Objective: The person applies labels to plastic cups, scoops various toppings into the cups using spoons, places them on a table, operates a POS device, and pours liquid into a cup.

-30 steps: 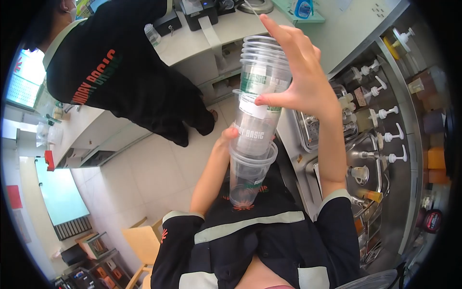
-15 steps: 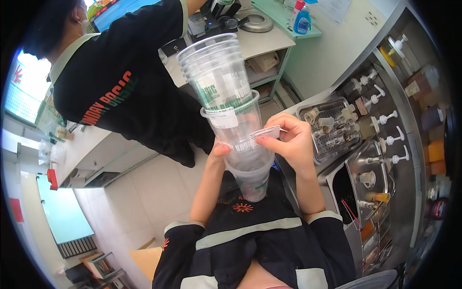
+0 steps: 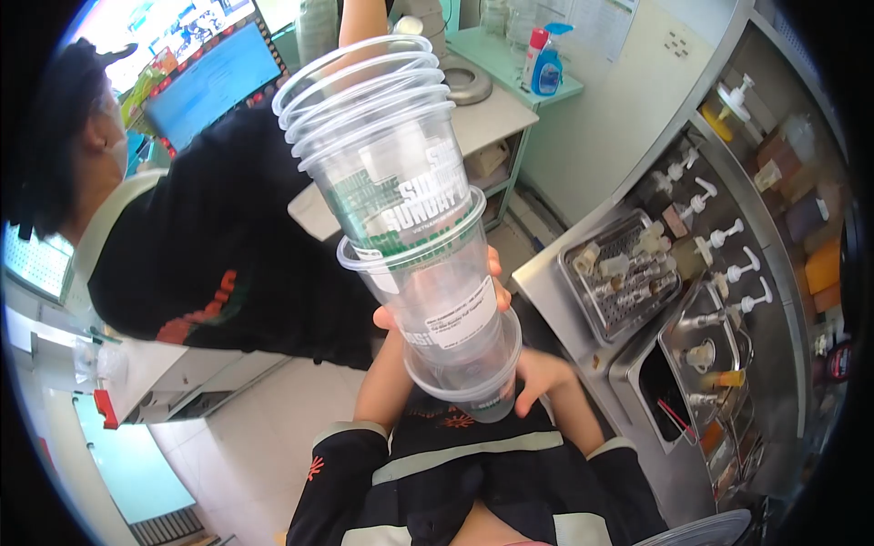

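A long stack of clear plastic cups with green and white print (image 3: 401, 196) slants up in front of my body. Several cup rims are bunched at its top end. On the middle cup (image 3: 428, 282) a white printed label (image 3: 460, 318) lies flat against the wall. My left hand (image 3: 487, 273) wraps this cup from behind, thumb at its left side and fingertips at its right; the palm is hidden. Beside the lowest cup (image 3: 493, 405), my right hand (image 3: 546, 375) has its thumb stretched out. Its other fingers are partly behind the cup's rim.
A co-worker in a black shirt (image 3: 218, 246) stands at left, one arm raised near a screen (image 3: 218, 77). To the right, a metal counter holds a tray of small clear containers (image 3: 624, 268), a sink (image 3: 660, 382) and pump bottles (image 3: 728, 234). A blue spray bottle (image 3: 547, 73) stands behind.
The label between my right fingers now lies on the cup, and my right hand has let go and moved down. The stack has come up closer to the camera. The co-worker's raised arm has shifted.
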